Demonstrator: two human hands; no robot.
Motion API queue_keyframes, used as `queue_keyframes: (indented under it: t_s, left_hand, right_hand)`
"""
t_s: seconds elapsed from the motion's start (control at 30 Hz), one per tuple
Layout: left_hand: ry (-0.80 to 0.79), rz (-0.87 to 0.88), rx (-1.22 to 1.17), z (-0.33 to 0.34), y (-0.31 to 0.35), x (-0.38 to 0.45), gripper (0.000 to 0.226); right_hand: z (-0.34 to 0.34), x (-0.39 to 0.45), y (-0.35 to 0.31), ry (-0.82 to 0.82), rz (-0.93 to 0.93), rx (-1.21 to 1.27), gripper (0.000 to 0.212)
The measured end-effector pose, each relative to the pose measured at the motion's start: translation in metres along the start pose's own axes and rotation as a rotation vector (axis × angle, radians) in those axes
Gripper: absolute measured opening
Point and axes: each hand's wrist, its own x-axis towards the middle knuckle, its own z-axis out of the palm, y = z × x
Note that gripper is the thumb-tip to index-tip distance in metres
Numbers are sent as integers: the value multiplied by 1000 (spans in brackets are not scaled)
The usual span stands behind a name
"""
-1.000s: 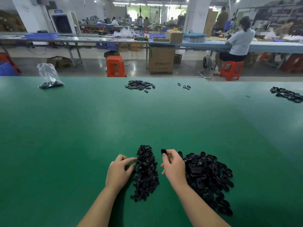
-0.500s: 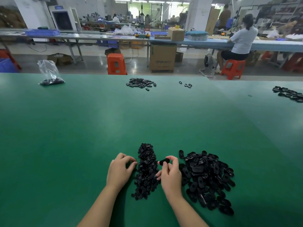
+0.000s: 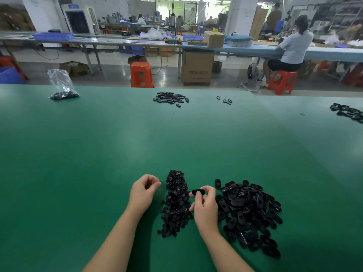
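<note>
Most of what I am looking down at is the green table [image 3: 117,154], which is carrying everything I am working with. Lying toward its near edge, on the right, is the big heap of oval shells [image 3: 253,216]. It is sitting just beside my right wrist, so picking the next one is costing me only a short reach. Running near to far between my two hands is the narrower strip of small pieces [image 3: 176,205]. It is lying there, I judge, because both hands are drawing on it. Sitting well apart at the far edge are a smaller batch of parts [image 3: 170,98], a clear bag [image 3: 62,89] to the far left and another scatter [image 3: 349,112] to the far right, all out of my way.

My right hand [image 3: 205,209] is hovering at the right flank of the strip with its fingers curled. It is pinching one oval shell [image 3: 198,192] between thumb and fingertips and holding it level above the small pieces, so its face is showing to me. My left hand [image 3: 142,193] is resting just left of the strip, curled, with thumb and forefinger nearly meeting. It may be nipping a small piece, but the gap is too dark and I cannot tell.
</note>
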Motion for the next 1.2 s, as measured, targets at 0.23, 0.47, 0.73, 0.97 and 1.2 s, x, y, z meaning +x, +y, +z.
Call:
queue_keyframes:
  t_s: [0.23,0.47,0.73,0.97,1.2]
  left_hand:
    - [-174,-54,-418,15,27,-11,20]
    - [-192,-56,-546,23,42,-17,8]
    - [-312,-120,-669,28,48,-21,13]
    - [-306,-117,-615,34,45,-21,19]
    - [-259,-128,-542,39,44,-21,23]
  right_hand:
    - [0,1,0,-26,-1,-2,18]
    - [0,1,0,-44,33,28,20]
    - [1,0,-1,-41,29,25,22]
    - [-1,-1,-2,-32,31,44,20]
    - [0,-1,-2,-36,22,63,18]
